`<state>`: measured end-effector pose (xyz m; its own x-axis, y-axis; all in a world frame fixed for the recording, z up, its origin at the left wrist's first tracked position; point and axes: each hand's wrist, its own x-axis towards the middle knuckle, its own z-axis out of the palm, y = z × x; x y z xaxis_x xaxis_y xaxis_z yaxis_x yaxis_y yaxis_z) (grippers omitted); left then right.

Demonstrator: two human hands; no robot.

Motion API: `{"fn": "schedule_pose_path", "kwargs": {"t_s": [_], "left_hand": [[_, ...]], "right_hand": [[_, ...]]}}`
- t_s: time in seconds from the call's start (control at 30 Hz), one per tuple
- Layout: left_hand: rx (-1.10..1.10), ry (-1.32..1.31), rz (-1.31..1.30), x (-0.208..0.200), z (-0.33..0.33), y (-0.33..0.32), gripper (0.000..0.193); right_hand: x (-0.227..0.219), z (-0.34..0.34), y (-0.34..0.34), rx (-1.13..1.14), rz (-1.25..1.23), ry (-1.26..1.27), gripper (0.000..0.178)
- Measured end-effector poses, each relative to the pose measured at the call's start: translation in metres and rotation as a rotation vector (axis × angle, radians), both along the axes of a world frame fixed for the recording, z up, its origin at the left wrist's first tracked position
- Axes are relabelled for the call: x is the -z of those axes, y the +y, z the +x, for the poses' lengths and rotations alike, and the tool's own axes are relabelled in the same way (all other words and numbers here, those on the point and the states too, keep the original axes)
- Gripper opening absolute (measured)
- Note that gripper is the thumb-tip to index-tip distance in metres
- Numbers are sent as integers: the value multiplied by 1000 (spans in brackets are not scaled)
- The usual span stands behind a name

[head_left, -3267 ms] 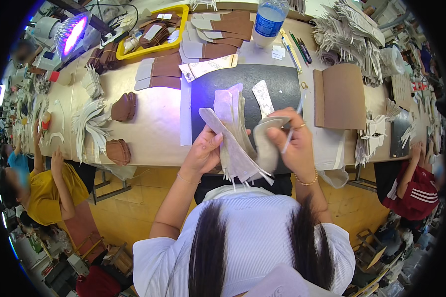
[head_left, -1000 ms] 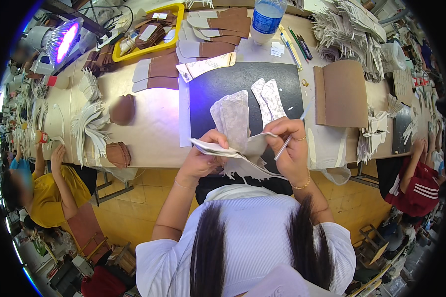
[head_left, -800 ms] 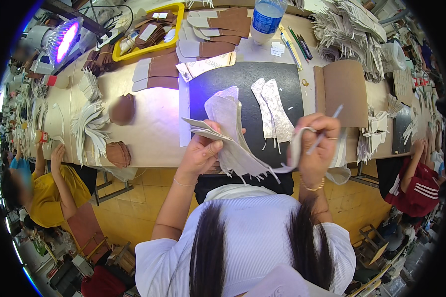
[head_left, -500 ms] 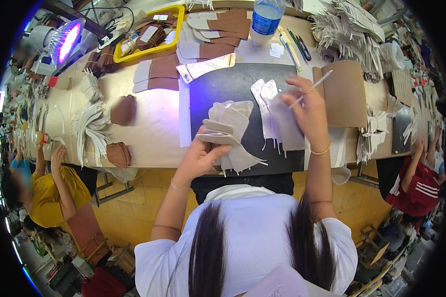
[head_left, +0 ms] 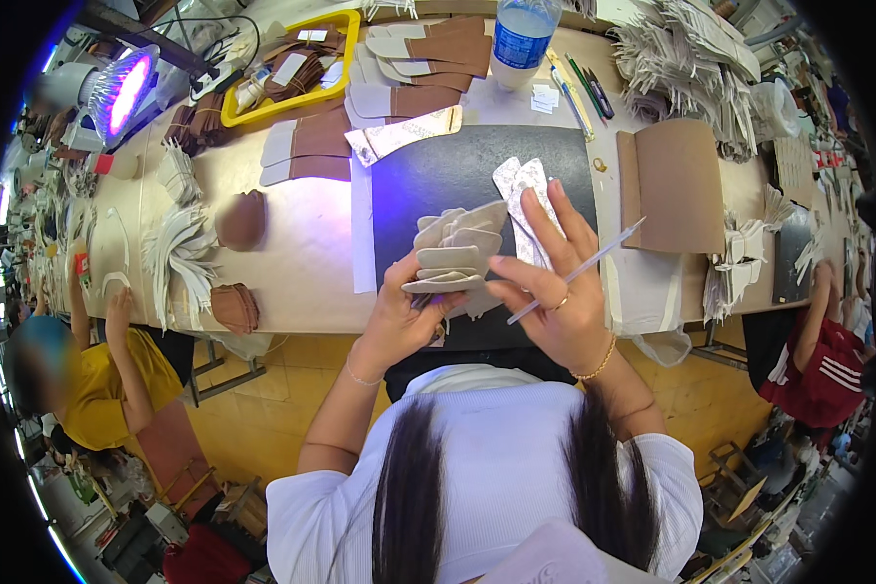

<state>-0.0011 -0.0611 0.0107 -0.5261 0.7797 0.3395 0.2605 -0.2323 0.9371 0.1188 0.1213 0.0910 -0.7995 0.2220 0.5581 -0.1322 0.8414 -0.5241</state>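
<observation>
My left hand point(head_left: 399, 311) is closed around a fanned stack of pale grey-beige cut pieces point(head_left: 450, 258), with rounded ends and a leather-like or fabric look. Between the fingers of my right hand point(head_left: 563, 302) sits a thin whitish pen-like stick point(head_left: 608, 247), slanting up to the right. The fingertips of that hand are beside the stack's right edge; whether they touch it, I cannot tell. Beneath both hands lies a black board point(head_left: 419, 161). Two shiny silvery strips point(head_left: 516, 180) rest on it, partly covered by my right fingers.
Brown-and-grey pieces point(head_left: 321, 131) and a yellow basket point(head_left: 355, 58) lie at the far left. A water bottle point(head_left: 524, 44) and pens point(head_left: 594, 88) stand behind the board. Right of it is a brown folded sheet point(head_left: 679, 185). A lit lamp point(head_left: 122, 94) glows at left.
My right hand has come down and left from the silvery strips to the stack, still with the stick. The grey piece beside the strips is gone from there. The stack is turned more upright.
</observation>
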Motion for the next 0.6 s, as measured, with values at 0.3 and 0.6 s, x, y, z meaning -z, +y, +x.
{"fn": "schedule_pose_path", "kwargs": {"t_s": [0.3,0.6], "left_hand": [[-6,125,-36,1,-4,-1,71],[11,238,-74,-24,-8,5,53]], "right_hand": [[8,5,-15,-64,-156,55,36],[7,8,-7,-102,-396,178,30]]}}
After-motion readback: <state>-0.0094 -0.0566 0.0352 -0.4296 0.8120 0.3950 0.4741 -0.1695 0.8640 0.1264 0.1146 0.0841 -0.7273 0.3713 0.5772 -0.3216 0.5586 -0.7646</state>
